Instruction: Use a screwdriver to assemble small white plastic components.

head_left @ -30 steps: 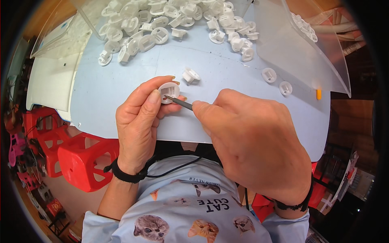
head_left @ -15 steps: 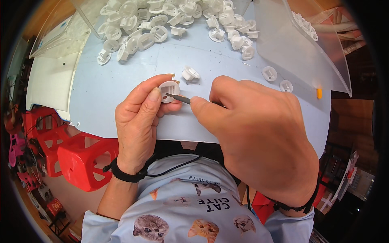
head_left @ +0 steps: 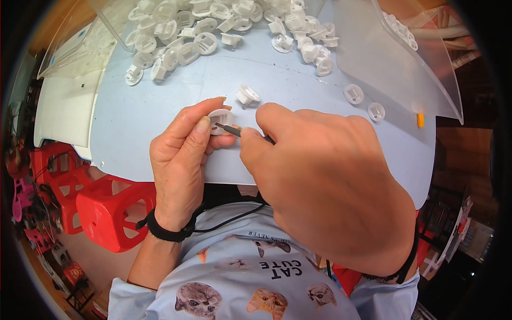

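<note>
My left hand (head_left: pixel 184 141) pinches a round white plastic part (head_left: pixel 220 118) by its rim between thumb and fingers, above the near part of the table. In my right hand (head_left: pixel 330 176) is a thin dark-grey pointed tool (head_left: pixel 231 130), its kind not clear; its tip lies at the slotted recess of the part. My hand hides the tool's rear end. Just beyond my hands another white plastic part (head_left: pixel 247 95) rests on the table.
A heap of similar white parts (head_left: pixel 205 42) covers the far side of the light-blue table (head_left: pixel 160 112). Clear plastic panels (head_left: pixel 405 69) stand at right and left. Two loose parts (head_left: pixel 353 94) and a yellow piece (head_left: pixel 420 120) lie at right. Red stools (head_left: pixel 109 213) stand lower left.
My right hand has shifted left and rolled slightly, hiding more of the table's near edge. The tool tip has moved slightly within the part's recess. My left hand keeps its hold.
</note>
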The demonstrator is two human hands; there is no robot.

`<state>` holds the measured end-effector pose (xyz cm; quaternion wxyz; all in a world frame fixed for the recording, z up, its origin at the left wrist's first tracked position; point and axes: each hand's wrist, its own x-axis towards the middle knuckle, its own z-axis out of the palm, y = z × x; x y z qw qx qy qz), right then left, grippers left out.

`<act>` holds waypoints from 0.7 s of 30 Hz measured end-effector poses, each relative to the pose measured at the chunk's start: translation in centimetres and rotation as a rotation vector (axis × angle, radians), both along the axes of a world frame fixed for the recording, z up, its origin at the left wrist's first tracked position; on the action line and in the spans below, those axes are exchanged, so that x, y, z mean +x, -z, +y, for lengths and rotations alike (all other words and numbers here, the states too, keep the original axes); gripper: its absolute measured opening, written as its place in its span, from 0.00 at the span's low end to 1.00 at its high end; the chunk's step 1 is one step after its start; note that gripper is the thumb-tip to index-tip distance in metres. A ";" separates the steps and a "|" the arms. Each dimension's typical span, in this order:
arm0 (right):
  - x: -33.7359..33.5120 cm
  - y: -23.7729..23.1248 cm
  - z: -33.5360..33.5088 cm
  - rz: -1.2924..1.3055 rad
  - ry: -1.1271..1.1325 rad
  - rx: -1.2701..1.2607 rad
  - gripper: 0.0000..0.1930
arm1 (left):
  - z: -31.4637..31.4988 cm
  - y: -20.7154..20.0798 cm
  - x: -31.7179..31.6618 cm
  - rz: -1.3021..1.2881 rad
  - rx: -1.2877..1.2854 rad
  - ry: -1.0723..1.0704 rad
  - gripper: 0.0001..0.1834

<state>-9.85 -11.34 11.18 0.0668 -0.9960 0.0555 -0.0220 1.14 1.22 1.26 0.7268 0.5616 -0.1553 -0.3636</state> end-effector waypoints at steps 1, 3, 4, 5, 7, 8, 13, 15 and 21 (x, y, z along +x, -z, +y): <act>0.0 0.0 -0.1 -0.022 -0.011 0.069 0.05 | 0.0 0.1 0.0 0.000 -0.005 -0.006 0.15; 0.0 0.4 0.1 -0.021 -0.013 -0.007 0.05 | 0.0 0.2 0.1 0.000 -0.011 -0.010 0.15; 0.0 0.7 0.3 -0.021 -0.017 -0.083 0.06 | 0.0 0.3 0.1 0.004 -0.006 -0.015 0.15; -0.1 1.1 0.5 -0.020 -0.014 -0.083 0.06 | -0.1 0.3 0.0 0.009 -0.002 -0.017 0.15; -0.2 1.6 0.9 -0.072 0.001 -0.096 0.06 | -0.2 0.1 -0.2 0.007 0.009 -0.010 0.15; -0.2 1.8 1.1 -0.072 0.001 -0.095 0.06 | -0.2 0.0 -0.2 0.004 0.022 -0.009 0.15; -0.4 2.2 1.2 -0.031 0.061 -0.117 0.10 | -0.5 -0.2 -0.4 0.003 0.006 -0.041 0.15; -0.5 1.8 0.7 -0.019 0.055 -0.052 0.12 | -0.5 -0.2 -0.4 0.005 0.001 -0.049 0.15; -1.9 0.7 -0.7 0.006 0.148 0.278 0.13 | -0.3 0.2 -0.2 0.023 -0.026 -0.094 0.17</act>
